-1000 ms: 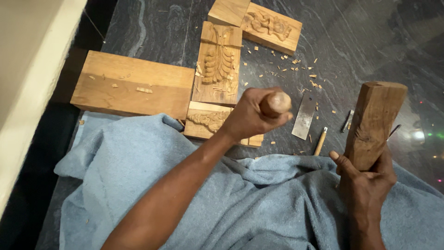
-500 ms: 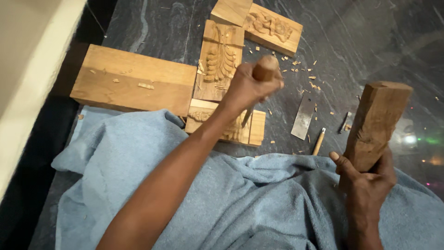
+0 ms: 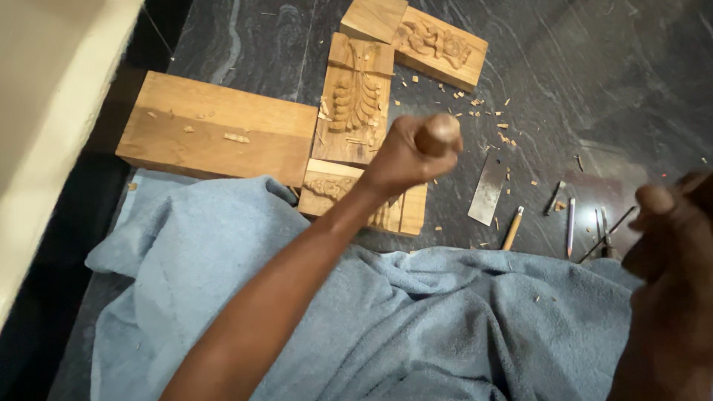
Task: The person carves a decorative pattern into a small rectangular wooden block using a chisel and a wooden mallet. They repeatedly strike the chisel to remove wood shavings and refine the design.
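My left hand (image 3: 397, 160) is closed around the rounded wooden handle of a chisel (image 3: 438, 132), held upright over a small carved wooden panel (image 3: 330, 186) that lies at the edge of a blue towel (image 3: 416, 327). My right hand (image 3: 668, 282) is raised close to the camera at the right edge, dark and blurred, with its fingers curled. The wooden block it held moments ago is out of the frame. A taller carved panel (image 3: 356, 96) lies just beyond the left hand.
A plain wooden plank (image 3: 215, 126) lies to the left, another carved panel (image 3: 442, 48) and a small block (image 3: 375, 16) at the top. On the dark stone floor (image 3: 594, 74) are wood chips, a flat metal blade (image 3: 488, 189) and several thin tools (image 3: 570, 226). A pale wall (image 3: 52, 111) runs along the left.
My right hand has lifted the wooden block up and out of view, towards the camera. My left hand with the chisel has stayed over the small carved panel.
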